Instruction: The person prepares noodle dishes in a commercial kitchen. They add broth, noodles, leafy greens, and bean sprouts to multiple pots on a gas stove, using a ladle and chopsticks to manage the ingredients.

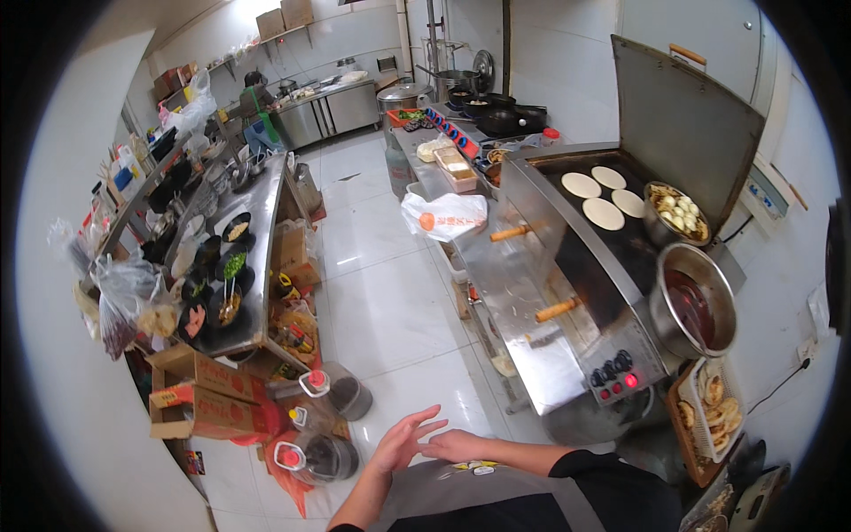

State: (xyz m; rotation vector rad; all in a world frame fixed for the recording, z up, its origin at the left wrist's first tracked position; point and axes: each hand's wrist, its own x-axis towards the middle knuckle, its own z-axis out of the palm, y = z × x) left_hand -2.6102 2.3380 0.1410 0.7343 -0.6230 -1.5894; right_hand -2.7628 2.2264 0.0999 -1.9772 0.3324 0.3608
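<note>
My left hand (403, 440) is raised before the grey apron (432, 489) with its fingers apart and nothing in it. Close beside it, my right hand (453, 445) has its fingers bent near the left palm; whether the two touch is unclear, and no object shows in it. Ahead to the right, a flat griddle (565, 163) with its metal lid (688, 120) raised bears several round flatbreads (604, 214). A steel bowl of peeled eggs (678, 216) stands at the griddle's right side, and a steel pot of dark red liquid (691, 306) is nearer me.
At left is a steel counter (266, 253) with black bowls. Plastic jugs (322, 459) and cardboard boxes (216, 409) stand at lower left. A basket of baked flatbreads (718, 412) is at right. Another person (258, 113) is at the far counter. A wooden handle (557, 310) juts from the griddle unit.
</note>
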